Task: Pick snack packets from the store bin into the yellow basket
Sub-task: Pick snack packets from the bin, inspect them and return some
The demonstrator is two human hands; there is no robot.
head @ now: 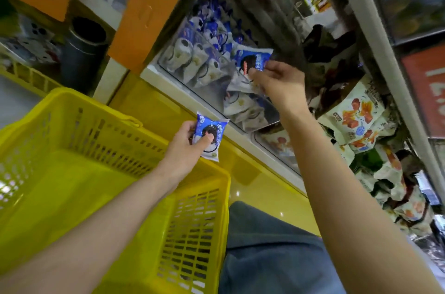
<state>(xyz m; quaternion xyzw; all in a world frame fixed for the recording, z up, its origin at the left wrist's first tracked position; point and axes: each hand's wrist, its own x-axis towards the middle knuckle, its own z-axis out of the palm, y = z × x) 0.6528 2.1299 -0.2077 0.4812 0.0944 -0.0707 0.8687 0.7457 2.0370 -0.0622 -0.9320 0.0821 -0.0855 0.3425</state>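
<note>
My left hand (184,143) grips a small blue-and-white cookie snack packet (212,136), thumb across its front, just past the far right corner of the yellow basket (115,134). My right hand (277,80) pinches a second blue-and-white packet (252,59) above the clear store bin (192,86), which holds several more of the same packets. The basket's inside shows no packets, though my left forearm hides part of it.
Right of the bin lie white-and-orange snack bags (356,115) and dark brown packets (332,53). A yellow shelf front (252,173) runs under the bin. An orange panel (154,4) and a dark cylinder (84,50) stand at the upper left. My knee in jeans (272,250) is beside the basket.
</note>
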